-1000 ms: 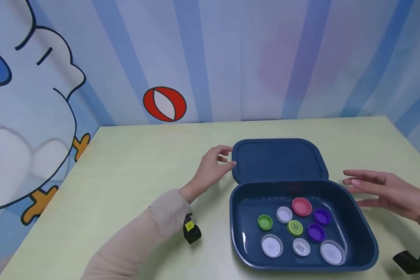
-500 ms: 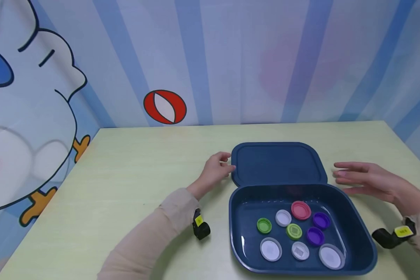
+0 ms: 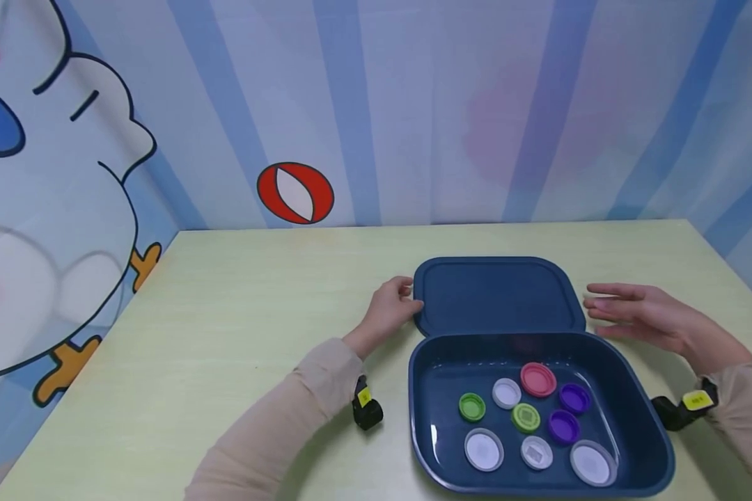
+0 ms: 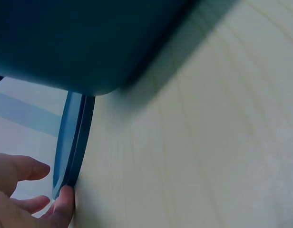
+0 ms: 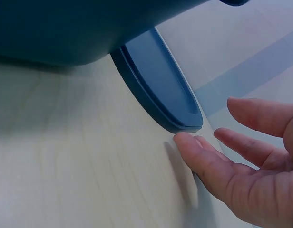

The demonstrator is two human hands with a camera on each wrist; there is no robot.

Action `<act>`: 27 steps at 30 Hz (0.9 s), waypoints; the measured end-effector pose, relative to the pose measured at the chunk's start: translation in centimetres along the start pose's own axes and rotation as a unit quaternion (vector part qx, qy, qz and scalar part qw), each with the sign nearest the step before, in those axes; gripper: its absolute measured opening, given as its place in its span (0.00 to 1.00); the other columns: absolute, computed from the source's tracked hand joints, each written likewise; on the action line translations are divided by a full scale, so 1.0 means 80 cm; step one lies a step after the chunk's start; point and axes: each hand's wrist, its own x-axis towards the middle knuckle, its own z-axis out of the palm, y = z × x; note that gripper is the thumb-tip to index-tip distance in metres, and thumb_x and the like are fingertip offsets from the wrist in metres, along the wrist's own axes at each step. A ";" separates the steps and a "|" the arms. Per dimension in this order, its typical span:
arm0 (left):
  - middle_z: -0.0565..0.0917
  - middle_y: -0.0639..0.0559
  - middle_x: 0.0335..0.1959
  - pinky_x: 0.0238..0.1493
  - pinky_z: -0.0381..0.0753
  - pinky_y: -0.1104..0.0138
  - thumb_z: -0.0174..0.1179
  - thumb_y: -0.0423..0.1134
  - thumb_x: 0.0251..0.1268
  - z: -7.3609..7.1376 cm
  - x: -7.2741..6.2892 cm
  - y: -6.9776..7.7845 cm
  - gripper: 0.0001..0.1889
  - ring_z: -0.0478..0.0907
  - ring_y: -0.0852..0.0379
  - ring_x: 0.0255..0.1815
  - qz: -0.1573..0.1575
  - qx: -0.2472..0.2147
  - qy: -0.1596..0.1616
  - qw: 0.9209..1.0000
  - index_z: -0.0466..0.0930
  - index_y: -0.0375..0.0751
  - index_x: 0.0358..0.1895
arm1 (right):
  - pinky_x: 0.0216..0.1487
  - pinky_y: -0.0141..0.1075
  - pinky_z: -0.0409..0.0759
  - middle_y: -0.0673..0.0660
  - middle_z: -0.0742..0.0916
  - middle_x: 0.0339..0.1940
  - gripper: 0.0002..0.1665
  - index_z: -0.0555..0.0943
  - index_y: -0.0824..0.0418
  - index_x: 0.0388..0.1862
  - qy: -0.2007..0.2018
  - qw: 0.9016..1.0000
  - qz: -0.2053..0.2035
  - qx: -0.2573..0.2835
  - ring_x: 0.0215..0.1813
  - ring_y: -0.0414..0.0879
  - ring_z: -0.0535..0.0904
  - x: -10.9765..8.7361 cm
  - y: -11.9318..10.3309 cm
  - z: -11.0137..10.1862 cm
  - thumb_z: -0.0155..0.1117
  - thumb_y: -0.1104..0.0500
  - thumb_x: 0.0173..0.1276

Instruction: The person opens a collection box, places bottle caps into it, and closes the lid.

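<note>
A dark blue lid [image 3: 495, 296] lies on the table behind a dark blue tray [image 3: 441, 379] with raised walls. My left hand [image 3: 387, 309] is at the lid's left edge; in the left wrist view its thumb [image 4: 64, 204] touches the rim while the index finger stands apart from it. On the opposite side, my right hand [image 3: 648, 316] has its fingers spread, thumb tip close by the lid's right corner in the right wrist view. Loose round caps lie in the tray: a pink one [image 3: 538, 380], two green, two purple [image 3: 564, 426] and several white [image 3: 484, 449].
The pale wooden table [image 3: 257, 299] stretches left of the tray. A wall with blue stripes [image 3: 401, 125] stands behind it, and a cartoon-printed panel [image 3: 37, 209] rises at the left. Each wrist carries a small black camera [image 3: 367, 412].
My right hand has moved left and away from me, up close to the lid's right edge. The left hand has come in slightly closer to the lid's left edge. The caps stay put.
</note>
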 end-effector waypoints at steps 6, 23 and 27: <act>0.74 0.37 0.54 0.52 0.75 0.60 0.56 0.30 0.62 0.007 0.000 0.007 0.23 0.74 0.48 0.50 0.009 0.001 0.010 1.000 0.68 0.29 0.61 | 0.46 0.42 0.80 0.40 0.82 0.43 0.34 0.51 0.65 0.71 0.014 1.000 0.008 0.009 0.46 0.35 0.80 0.010 -0.005 0.008 0.52 0.63 0.71; 0.73 0.32 0.57 0.57 0.72 0.61 0.54 0.22 0.60 0.014 -0.004 0.011 0.28 0.72 0.44 0.58 -0.051 -0.252 0.021 0.966 0.61 0.26 0.65 | 0.43 0.37 0.81 0.47 0.85 0.41 0.18 0.82 0.45 0.40 -0.003 0.991 0.005 0.131 0.44 0.40 0.82 0.009 -0.003 0.011 0.51 0.68 0.70; 0.76 0.34 0.55 0.53 0.76 0.63 0.52 0.26 0.65 0.008 -0.003 0.010 0.24 0.78 0.47 0.52 -0.068 -0.271 -0.063 0.958 0.61 0.26 0.64 | 0.44 0.35 0.80 0.45 0.84 0.43 0.20 0.81 0.44 0.43 -0.016 0.995 -0.017 0.101 0.45 0.39 0.81 0.008 -0.002 0.008 0.49 0.68 0.71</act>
